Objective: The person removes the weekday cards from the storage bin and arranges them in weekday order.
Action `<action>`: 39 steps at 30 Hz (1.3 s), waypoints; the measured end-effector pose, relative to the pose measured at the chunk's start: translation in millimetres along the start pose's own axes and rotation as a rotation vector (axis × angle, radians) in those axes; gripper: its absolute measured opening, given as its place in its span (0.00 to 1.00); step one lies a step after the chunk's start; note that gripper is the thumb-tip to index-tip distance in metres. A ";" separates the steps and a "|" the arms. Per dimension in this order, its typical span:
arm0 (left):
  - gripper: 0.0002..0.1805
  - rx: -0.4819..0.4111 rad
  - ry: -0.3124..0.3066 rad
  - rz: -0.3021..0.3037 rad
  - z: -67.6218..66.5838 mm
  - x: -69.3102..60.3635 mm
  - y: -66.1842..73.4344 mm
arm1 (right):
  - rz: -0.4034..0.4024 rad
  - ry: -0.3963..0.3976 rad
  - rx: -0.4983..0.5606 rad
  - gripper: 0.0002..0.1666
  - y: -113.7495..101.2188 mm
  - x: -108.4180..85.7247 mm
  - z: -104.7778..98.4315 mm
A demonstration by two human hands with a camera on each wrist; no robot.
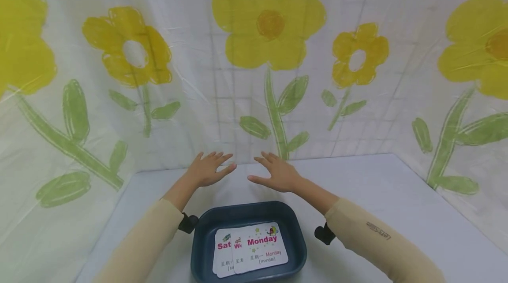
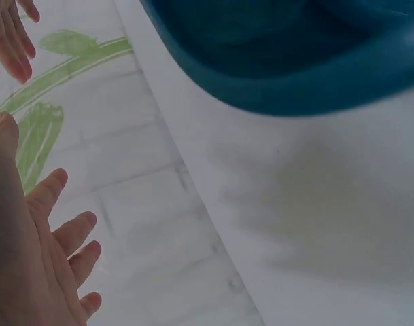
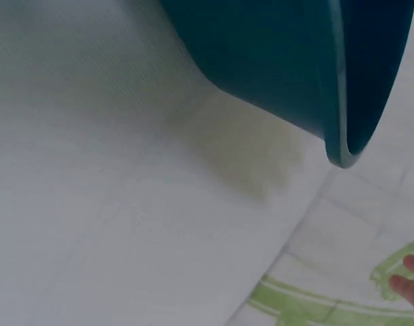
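Note:
Both hands are held up beyond a dark blue tray (image 1: 248, 210), with nothing in them. The left hand (image 1: 209, 169) is at the tray's far left, its fingers spread. Opposite it, the right hand (image 1: 275, 173) has its fingers extended and its thumb pointing toward the left hand. In the tray lie overlapping white cards; the top card (image 1: 261, 247) reads "Monday", and a card (image 1: 223, 254) partly hidden beneath it shows "Sat". In the left wrist view the left hand (image 2: 37, 238) is apart from the tray (image 2: 261, 95). Only fingertips (image 3: 407, 285) show in the right wrist view.
The tray stands on a white table (image 1: 357, 195). Behind and beside the table hangs a translucent curtain (image 1: 198, 76) printed with yellow flowers and green stems. A small black wrist camera (image 1: 325, 233) sits under the right sleeve, another (image 1: 188, 222) by the left.

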State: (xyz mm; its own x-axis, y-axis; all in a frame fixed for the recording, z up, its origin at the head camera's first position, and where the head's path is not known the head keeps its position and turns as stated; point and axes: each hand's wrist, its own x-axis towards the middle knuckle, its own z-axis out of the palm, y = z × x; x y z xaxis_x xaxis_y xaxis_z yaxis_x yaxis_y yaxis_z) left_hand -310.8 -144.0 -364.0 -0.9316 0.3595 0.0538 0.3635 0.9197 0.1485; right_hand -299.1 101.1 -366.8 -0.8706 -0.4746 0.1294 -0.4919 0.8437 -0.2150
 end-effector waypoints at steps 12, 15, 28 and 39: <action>0.29 -0.039 0.186 0.148 8.4 -36.5 -3.2 | -0.083 0.028 0.070 0.43 3.7 -36.0 -1.4; 0.28 -0.039 0.207 0.164 10.5 -46.4 -4.8 | -0.086 0.026 0.063 0.43 6.4 -44.6 -2.1; 0.28 -0.139 0.174 0.032 19.4 -89.7 -11.9 | -0.068 0.022 0.095 0.44 10.5 -76.3 -4.2; 0.25 -0.347 0.216 -0.111 26.5 -117.4 -4.8 | -0.145 0.035 0.098 0.43 0.0 -90.9 1.6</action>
State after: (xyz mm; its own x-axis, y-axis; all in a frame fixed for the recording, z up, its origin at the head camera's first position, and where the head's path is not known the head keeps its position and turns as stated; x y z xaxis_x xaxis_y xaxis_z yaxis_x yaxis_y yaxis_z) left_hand -203.0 -186.5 -397.2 -0.9578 0.1858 0.2192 0.2725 0.8299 0.4869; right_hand -220.0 143.9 -380.1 -0.7906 -0.5790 0.1992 -0.6120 0.7377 -0.2850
